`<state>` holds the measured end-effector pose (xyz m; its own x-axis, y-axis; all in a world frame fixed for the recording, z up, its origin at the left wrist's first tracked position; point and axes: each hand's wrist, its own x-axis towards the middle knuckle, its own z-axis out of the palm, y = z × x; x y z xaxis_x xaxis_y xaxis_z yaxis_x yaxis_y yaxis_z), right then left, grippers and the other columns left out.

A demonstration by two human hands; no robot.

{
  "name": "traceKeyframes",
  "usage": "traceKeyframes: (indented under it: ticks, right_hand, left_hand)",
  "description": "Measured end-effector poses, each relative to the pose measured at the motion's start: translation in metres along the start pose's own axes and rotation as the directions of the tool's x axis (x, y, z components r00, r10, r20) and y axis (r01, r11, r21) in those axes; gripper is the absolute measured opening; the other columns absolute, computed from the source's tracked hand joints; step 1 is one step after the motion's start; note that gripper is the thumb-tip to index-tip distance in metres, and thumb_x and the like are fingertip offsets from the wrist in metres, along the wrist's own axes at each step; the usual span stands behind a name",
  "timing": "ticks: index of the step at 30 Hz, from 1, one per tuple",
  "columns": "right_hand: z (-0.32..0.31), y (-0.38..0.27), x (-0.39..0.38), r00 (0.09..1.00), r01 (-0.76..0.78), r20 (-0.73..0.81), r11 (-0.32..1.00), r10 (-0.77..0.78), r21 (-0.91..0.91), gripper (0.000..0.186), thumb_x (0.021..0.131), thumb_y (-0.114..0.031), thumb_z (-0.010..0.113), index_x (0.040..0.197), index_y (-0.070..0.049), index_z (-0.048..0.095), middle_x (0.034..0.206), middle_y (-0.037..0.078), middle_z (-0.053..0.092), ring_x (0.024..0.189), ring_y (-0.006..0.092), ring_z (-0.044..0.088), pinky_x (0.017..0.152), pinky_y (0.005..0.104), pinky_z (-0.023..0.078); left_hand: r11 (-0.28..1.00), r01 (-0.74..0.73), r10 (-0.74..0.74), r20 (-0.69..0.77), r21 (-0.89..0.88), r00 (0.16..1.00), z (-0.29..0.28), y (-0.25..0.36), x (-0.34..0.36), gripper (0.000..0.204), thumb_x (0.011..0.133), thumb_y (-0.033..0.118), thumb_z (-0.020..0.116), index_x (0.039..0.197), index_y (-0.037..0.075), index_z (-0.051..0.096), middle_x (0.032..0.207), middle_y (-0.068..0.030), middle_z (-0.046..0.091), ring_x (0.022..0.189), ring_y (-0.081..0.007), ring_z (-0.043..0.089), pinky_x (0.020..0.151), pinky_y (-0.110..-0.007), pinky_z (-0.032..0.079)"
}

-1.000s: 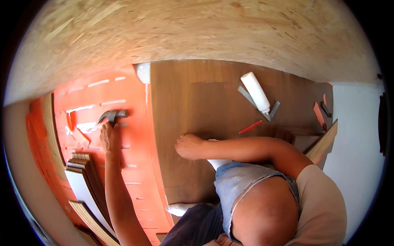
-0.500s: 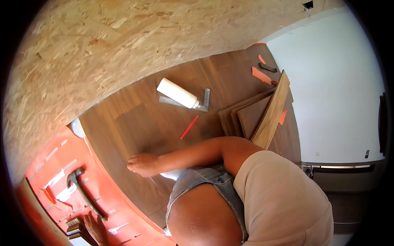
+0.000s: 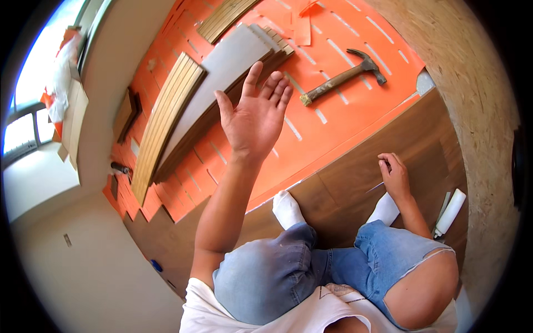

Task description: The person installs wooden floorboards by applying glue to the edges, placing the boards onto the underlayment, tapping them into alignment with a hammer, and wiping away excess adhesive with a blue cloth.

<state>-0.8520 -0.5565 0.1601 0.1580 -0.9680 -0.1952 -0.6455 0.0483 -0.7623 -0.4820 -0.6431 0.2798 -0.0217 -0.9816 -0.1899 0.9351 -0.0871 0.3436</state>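
Bottle [image 3: 449,213], white, lying on the brown floor [image 3: 425,133] near the right hand [image 3: 395,176]. Right hand low by the floor, fingers curled; whether its grip is clamped on anything cannot be determined. Left hand [image 3: 254,123] held up, grip apart, palm bare (contact with the planks [image 3: 214,77] beyond it not verifiable). Planks stacked on orange underlay [image 3: 333,133]. Hammer [image 3: 334,84] lying on that underlay, to the right of the left hand, handle end toward it.

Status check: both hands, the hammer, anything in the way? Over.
Left hand open, palm showing, empty. Right hand over brown flooring, fingers curled, grip unclear. Hammer on orange underlay, in neither hand. Stacked planks near hammer.
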Motion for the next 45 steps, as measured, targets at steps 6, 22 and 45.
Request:
traceKeyframes:
  ticks: [6,22,45]
  right_hand:
    - [-0.023,0.009,0.013,0.992,0.033,0.125,0.996,-0.022,-0.086,0.012,0.096,-0.006,0.064,0.106,-0.001,0.068,0.094,0.014,0.066,0.086,0.0279,0.065,0.075,0.0359,0.053]
    - [-0.059,-0.012,0.007,0.853,0.232,0.523,0.892,0.006,-0.389,0.034,0.102,-0.028,0.063,0.125,-0.004,0.068,0.128,0.021,0.067,0.119,0.0349,0.063,0.105,0.0428,0.048]
    - [-0.076,-0.205,0.135,0.767,0.605,0.623,0.495,-0.152,-0.624,0.012,0.091,-0.01,0.065,0.098,0.0,0.065,0.092,0.02,0.065,0.09,0.0378,0.061,0.082,0.0458,0.05]
  left_hand:
    - [0.655,-0.172,0.256,-0.003,0.736,0.967,-0.115,-0.01,-0.012,0.079,0.104,0.069,0.031,0.143,0.003,0.05,0.136,-0.0181,0.053,0.131,-0.0369,0.047,0.117,-0.047,0.034]
    - [-0.705,-0.112,0.208,0.355,0.7,0.911,-0.311,0.024,-0.094,0.069,0.09,0.055,0.066,0.144,0.013,0.055,0.156,-0.0298,0.036,0.144,-0.0468,0.037,0.122,-0.055,0.029]
    - [-0.619,0.784,0.554,-0.681,0.048,0.479,-0.47,0.346,-0.43,0.082,0.078,0.087,0.06,0.089,0.008,0.079,0.093,-0.0218,0.075,0.09,-0.0335,0.073,0.081,-0.045,0.053]
